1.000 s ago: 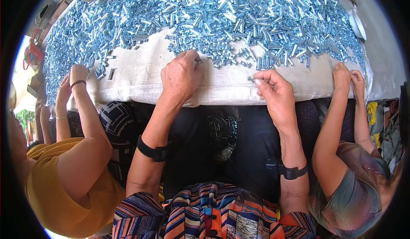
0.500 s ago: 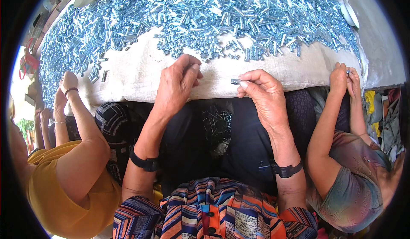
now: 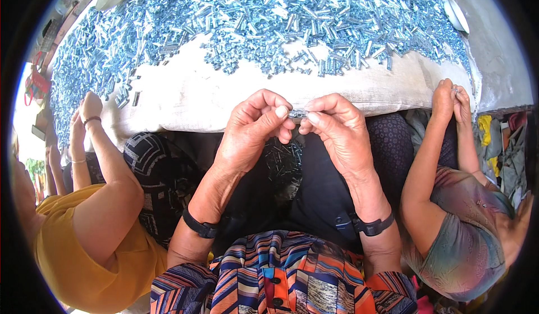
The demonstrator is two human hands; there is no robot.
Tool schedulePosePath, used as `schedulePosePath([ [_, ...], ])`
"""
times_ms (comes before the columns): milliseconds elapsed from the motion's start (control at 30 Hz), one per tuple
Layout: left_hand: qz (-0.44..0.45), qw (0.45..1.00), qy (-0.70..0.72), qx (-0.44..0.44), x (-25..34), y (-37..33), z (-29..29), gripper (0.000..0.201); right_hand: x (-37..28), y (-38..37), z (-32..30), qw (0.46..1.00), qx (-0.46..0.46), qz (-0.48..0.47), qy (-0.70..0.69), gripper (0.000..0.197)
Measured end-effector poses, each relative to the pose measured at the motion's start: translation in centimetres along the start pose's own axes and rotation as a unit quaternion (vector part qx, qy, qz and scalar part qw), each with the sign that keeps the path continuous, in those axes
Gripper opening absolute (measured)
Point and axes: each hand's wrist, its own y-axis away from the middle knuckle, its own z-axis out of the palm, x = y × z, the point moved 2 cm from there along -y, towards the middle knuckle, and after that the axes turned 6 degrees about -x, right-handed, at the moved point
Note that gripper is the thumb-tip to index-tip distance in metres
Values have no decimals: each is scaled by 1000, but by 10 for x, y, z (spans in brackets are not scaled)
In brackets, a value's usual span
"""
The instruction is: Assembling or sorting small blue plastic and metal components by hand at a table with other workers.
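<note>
Both of my hands meet above the near edge of the cloth-covered work surface (image 3: 191,109). Between their fingertips is a short, shiny metal tube-like piece (image 3: 297,113), lying roughly level. My right hand (image 3: 336,126) pinches its right end with thumb and forefinger. My left hand (image 3: 255,126) is closed in a pinch at its left end; whether a separate smaller part sits there is hidden by the fingertips. Past my hands, small squat metal pieces (image 3: 275,61) lie loose on the cloth at the near edge of a wide heap of bluish metal tubes (image 3: 303,19).
One person in a mustard top (image 3: 84,241) sits close at my left, another in a patterned top (image 3: 457,235) at my right, hands at the cloth. Between my knees is a dark container holding metal pieces (image 3: 283,165). A white dish (image 3: 456,14) stands far right.
My left hand has come back from the loose small pieces, moving right and nearer, to meet the right hand. The right hand has shifted slightly left, still holding the metal piece.
</note>
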Motion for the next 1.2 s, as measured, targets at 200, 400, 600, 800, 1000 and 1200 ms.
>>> schedulePosePath([
  [200, 25, 999, 42, -10, -3, 3, 3, 10, 6, 0, -1, 997, -22, 12, -71, 6],
  [400, 104, 963, -244, -35, 2, 7, 6, 9, 10, 1, -10, 987, -53, 67, -138, 6],
  [600, 58, 984, -120, -116, -8, 11, 9, 19, 18, 9, -10, 957, -140, 127, -221, 6],
  [800, -45, 972, -208, -97, 7, 15, -21, 24, 5, 10, -12, 972, -188, 140, 12, 10],
  [1000, 4, 843, -520, 137, 29, -18, -42, 21, -16, -29, -31, 950, -41, 75, 300, 9],
  [1200, 92, 656, -723, 196, 13, -49, -42, 28, -15, -105, -43, 825, 98, -114, 545, 17],
])
